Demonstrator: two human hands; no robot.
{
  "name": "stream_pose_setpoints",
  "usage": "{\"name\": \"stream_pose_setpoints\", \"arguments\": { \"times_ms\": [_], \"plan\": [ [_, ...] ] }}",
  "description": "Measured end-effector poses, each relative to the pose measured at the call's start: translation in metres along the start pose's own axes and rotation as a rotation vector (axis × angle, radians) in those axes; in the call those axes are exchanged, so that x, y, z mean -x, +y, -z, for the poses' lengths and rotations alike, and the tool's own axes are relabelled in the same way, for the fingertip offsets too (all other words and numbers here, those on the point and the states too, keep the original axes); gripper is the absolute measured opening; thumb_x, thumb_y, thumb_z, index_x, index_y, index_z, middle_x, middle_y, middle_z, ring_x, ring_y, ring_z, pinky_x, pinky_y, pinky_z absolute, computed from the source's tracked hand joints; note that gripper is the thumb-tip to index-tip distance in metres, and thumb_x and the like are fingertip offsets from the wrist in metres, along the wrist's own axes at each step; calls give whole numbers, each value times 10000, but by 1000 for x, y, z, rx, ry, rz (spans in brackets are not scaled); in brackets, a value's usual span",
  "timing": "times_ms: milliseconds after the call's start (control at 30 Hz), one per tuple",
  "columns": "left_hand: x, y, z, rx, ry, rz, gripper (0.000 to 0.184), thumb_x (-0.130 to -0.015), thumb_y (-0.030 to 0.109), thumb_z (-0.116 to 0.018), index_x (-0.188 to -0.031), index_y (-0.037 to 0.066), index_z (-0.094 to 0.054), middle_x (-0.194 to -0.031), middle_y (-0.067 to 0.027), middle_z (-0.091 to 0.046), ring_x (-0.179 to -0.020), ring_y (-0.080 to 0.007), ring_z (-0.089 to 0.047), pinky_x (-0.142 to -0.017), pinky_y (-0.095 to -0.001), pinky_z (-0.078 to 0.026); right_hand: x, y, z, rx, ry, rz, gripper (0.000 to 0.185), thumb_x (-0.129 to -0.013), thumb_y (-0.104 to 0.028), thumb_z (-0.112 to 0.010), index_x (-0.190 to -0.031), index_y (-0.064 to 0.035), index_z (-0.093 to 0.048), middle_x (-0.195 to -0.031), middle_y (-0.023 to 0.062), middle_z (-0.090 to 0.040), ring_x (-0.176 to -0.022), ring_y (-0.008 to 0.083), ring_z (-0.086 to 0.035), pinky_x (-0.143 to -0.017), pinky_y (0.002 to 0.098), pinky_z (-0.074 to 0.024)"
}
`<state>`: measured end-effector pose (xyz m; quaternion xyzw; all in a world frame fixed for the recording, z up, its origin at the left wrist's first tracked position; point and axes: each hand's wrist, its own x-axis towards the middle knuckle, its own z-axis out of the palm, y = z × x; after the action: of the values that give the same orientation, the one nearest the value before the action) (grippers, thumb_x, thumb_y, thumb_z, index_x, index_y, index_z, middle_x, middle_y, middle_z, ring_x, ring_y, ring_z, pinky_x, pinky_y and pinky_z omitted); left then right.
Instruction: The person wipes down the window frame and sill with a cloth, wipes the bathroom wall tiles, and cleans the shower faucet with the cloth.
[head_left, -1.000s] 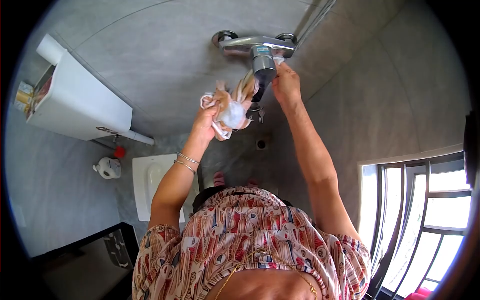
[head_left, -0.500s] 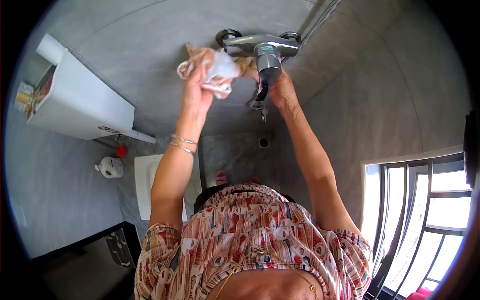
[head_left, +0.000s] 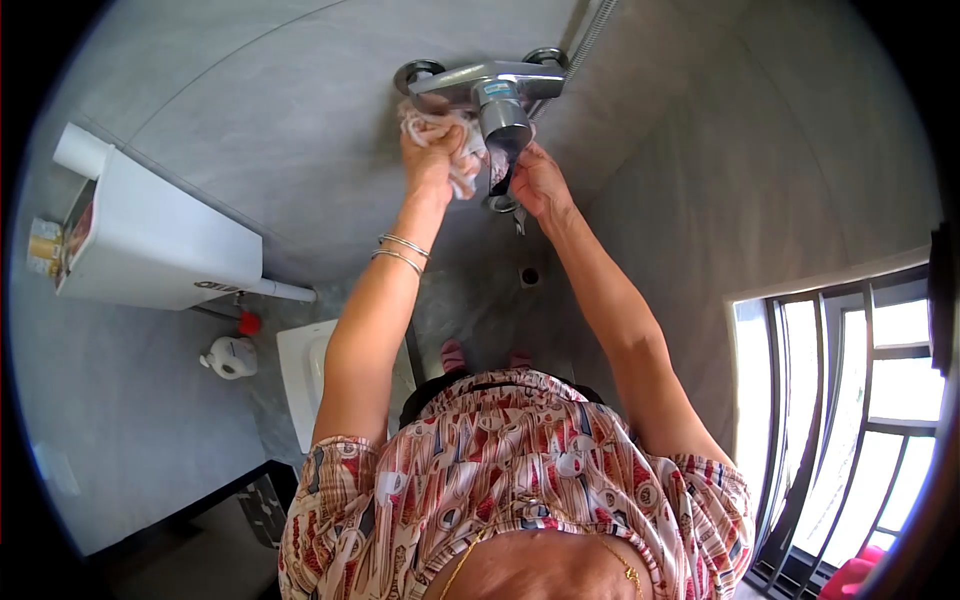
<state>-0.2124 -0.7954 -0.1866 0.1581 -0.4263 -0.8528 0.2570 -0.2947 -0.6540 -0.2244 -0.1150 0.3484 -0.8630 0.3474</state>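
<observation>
A chrome shower mixer tap [head_left: 503, 125] is fixed to the grey wall, its lever pointing down. My left hand [head_left: 430, 165] is closed around a bunched white and peach cloth [head_left: 462, 150], just left of the tap body and below its left end. On the other side of the lever, my right hand [head_left: 540, 180] has its fingers curled in close to the tap. A bit of the cloth shows in the lever's opening, between the two hands, and seems to run behind the tap to my right fingers. Their tips are partly hidden.
A white cistern [head_left: 170, 220] juts from the left wall, with a white squat toilet [head_left: 305, 375] on the floor below. Near it stands a white bottle [head_left: 232, 358]. A metal shower hose [head_left: 590, 40] rises from the tap. A barred window [head_left: 850, 400] is at the right.
My left hand has moved right with the cloth, from beside the tap to close under its left end. My right hand stays by the lever. The view has shifted slightly.
</observation>
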Motion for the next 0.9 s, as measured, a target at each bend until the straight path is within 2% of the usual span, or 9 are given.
{"name": "stream_pose_setpoints", "arguments": {
  "times_ms": [167, 300, 433, 500, 567, 600, 700, 800, 900],
  "plan": [
    [45, -19, 39, 129, 40, 305, 226, -877, 103, -579, -1079, 40, -499, -917, -123, -619, -720, -271, -634, -480, -414, -527, 54, -15, 34, -42, 268, -42, 154, -956, -91, -456, -1090, -47, -518, -1051, 90, -605, -894, 214, -614, -784, 348, -506],
    [103, -29, 70, 171, 196, 539, 282, -842, 83, -602, -1114, 40, -539, -1039, -114, -609, -921, -265, -621, -620, -420, -572, 69, -10, 32, 31, 334, 107, 176, -936, -64, -482, -1095, -40, -554, -1022, 75, -615, -887, 195, -613, -806, 336, -499],
    [152, -16, 18, 166, -300, 603, 388, -776, 25, -650, -1142, 35, -520, -1091, -98, -590, -1010, -249, -589, -850, -407, -538, 94, -64, -21, 125, 258, 489, 112, -892, -61, -567, -985, -43, -626, -854, -13, -620, -788, 70, -557, -690, 209, -442],
    [169, 2, -14, 73, -365, 414, 466, -727, -13, -690, -1158, 27, -517, -1078, -89, -591, -1017, -234, -582, -867, -370, -526, 115, -92, -83, 334, 287, 703, 168, -883, -52, -571, -1047, -26, -600, -906, 0, -617, -809, 77, -560, -709, 212, -448],
    [161, 35, -21, -193, -406, 54, 510, -705, -40, -704, -1173, 25, -513, -1071, -86, -590, -1002, -209, -592, -862, -326, -522, 120, -105, -119, 494, 124, 917, 215, -894, -53, -543, -1101, -14, -586, -1048, 62, -621, -946, 131, -581, -856, 267, -461],
    [156, 62, -21, 56, -352, 135, 485, -718, -39, -697, -1164, 23, -516, -1064, -82, -588, -968, -174, -599, -855, -307, -520, 119, -115, -136, 692, 158, 978, 228, -904, -56, -529, -1121, -8, -579, -1066, 71, -620, -953, 135, -582, -862, 269, -460],
    [126, 134, -14, 78, -351, -108, 450, -754, -40, -669, -1164, 22, -493, -1020, -57, -574, -932, -139, -583, -829, -288, -520, 88, -133, -170, 518, -66, 678, 208, -935, -70, -498, -1122, 3, -552, -1035, 58, -613, -954, 119, -576, -831, 255, -466],
    [97, 192, -10, 3, -108, -395, 508, -779, -31, -654, -1223, 53, -424, -1062, -62, -547, -931, -135, -579, -766, -271, -522, 57, -137, -224, 314, -225, 610, 209, -942, -74, -496, -1139, -9, -528, -1043, 46, -596, -948, 96, -559, -808, 241, -462],
    [77, 249, -31, -135, 15, -782, 526, -770, -37, -664, -1226, 54, -420, -1101, -81, -513, -969, -156, -555, -797, -295, -511, 22, -145, -277, 372, -328, 826, 225, -945, -94, -507, -1157, -20, -515, -1065, 47, -583, -971, 110, -548, -822, 268, -469]
  ]
}}
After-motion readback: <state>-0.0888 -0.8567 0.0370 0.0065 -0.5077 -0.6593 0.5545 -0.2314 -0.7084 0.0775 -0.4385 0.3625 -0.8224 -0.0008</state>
